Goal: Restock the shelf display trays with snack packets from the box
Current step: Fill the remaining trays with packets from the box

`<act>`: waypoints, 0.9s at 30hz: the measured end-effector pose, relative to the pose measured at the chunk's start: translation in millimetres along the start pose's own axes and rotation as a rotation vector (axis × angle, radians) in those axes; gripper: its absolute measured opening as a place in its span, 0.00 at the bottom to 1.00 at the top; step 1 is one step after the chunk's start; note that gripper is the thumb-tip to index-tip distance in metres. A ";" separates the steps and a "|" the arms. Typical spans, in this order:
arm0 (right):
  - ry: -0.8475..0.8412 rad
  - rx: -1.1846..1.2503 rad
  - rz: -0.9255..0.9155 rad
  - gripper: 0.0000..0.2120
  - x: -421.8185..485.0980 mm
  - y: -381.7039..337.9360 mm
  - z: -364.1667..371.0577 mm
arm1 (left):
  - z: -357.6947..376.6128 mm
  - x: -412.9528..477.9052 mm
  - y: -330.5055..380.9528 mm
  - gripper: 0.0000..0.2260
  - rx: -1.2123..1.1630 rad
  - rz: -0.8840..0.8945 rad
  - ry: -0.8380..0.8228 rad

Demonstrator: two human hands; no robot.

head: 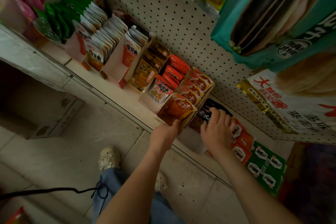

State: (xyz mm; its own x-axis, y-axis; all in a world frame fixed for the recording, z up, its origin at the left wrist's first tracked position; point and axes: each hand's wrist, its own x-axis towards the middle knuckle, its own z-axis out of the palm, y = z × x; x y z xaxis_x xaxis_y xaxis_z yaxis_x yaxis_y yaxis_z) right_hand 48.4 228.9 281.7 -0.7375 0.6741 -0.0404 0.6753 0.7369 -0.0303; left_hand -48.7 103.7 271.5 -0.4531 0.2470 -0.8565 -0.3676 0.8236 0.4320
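A row of cardboard display trays stands on the low white shelf (109,94). My left hand (166,131) grips the front corner of the tray of orange-brown snack packets (183,107). Just right of it, my right hand (217,129) holds a black snack packet (211,107) that stands in the neighbouring white tray (192,143), fingers curled over its top edge. The lower part of the black packet is hidden behind my hand.
Trays of red packets (172,76), yellow-brown packets (147,71) and white-and-orange packets (101,45) line the shelf to the left. Orange and green packets (263,167) lie to the right. Large bags hang on the pegboard (181,23) above. A cardboard box (54,114) sits on the floor at left.
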 end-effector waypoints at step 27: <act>-0.446 -0.285 -0.071 0.39 92.2 -65.4 0.6 | -33.9 -1.6 7.6 0.14 0.551 0.012 0.101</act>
State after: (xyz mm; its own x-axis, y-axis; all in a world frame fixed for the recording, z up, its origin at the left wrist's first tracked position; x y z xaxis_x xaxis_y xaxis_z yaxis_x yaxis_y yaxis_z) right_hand -63.8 242.8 279.4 -0.6640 0.5812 -0.4704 0.5488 0.8061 0.2214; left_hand -78.3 92.2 285.7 -0.5398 0.2304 -0.8096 0.1051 0.9727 0.2068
